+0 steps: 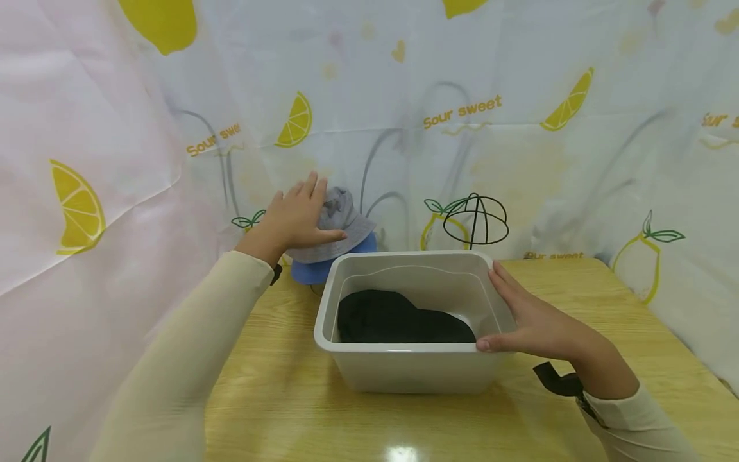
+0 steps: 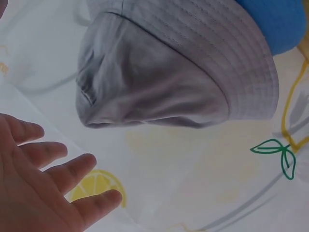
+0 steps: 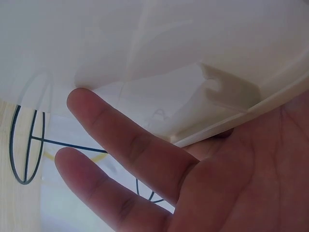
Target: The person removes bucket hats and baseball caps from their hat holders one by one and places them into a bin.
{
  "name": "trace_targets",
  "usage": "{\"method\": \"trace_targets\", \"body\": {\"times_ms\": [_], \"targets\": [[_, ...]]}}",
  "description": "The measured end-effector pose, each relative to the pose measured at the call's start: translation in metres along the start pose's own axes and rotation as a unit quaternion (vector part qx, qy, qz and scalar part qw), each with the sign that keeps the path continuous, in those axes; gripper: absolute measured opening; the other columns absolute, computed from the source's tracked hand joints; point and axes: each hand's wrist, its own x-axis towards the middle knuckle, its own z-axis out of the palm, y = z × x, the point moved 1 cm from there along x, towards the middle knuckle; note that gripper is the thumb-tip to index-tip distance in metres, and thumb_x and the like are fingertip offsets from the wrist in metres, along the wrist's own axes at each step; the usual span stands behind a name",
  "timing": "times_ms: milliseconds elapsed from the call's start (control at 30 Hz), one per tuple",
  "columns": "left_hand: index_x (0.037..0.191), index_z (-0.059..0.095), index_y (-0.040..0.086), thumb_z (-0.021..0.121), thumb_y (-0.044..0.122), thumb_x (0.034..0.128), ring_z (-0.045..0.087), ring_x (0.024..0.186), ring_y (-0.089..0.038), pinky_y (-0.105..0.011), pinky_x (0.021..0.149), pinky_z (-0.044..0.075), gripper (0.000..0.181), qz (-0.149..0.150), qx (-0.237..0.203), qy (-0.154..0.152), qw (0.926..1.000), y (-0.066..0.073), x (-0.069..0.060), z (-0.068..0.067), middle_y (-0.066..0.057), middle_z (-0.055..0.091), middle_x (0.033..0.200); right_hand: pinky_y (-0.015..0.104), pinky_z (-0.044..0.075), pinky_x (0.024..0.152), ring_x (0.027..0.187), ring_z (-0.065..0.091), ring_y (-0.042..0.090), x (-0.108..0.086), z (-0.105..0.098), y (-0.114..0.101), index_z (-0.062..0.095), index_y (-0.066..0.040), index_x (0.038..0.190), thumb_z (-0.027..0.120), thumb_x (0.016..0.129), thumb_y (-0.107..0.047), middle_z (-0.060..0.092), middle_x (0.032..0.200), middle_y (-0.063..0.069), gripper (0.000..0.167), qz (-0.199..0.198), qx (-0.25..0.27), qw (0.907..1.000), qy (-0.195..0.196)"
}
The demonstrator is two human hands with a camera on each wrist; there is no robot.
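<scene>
My left hand (image 1: 294,218) is spread beside a grey bucket hat (image 1: 346,218), its fingers pointing up and its thumb out in front of the hat. In the left wrist view the fingers are apart from the hat. Under the grey hat shows a blue hat (image 1: 312,271). My right hand (image 1: 534,321) holds the rim of a light plastic bin (image 1: 412,372) at its right side, thumb at the front corner. Two fingers (image 3: 130,140) of it lie along the bin's outer wall. A black cloth item (image 1: 398,317) lies inside the bin; its exact kind is unclear.
Behind the bin stands a black wire hat stand (image 1: 476,221) with a domed top. The wooden table (image 1: 277,398) meets a lemon-printed curtain (image 1: 375,83) at the back and left.
</scene>
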Motion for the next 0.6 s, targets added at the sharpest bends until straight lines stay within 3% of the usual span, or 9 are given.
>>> {"method": "trace_targets", "body": {"times_ms": [400,600], "targets": [[0.168,0.004,0.009,0.06,0.081,0.0847,0.016,0.158,-0.044,-0.074,0.119,0.02,0.123,-0.029,-0.04,0.004,0.9987,-0.006,0.019,0.007,-0.021,0.003,0.174,0.077,0.025,0.113,0.158,0.005,0.047,0.0,0.001,-0.001,-0.004,-0.02,0.168,0.085,0.081,-0.049,-0.012,0.174,0.006,0.127,-0.004,0.001,1.0,0.002],[0.168,0.001,0.012,0.063,0.08,0.0828,0.015,0.157,-0.046,-0.077,0.116,0.022,0.125,-0.04,-0.084,0.005,0.9957,-0.01,0.025,0.009,-0.02,-0.001,0.174,0.077,0.025,0.113,0.158,0.004,0.046,0.0,0.0,0.001,-0.005,-0.022,0.168,0.085,0.082,-0.049,-0.013,0.174,0.005,0.127,-0.002,0.002,1.0,0.001]]}}
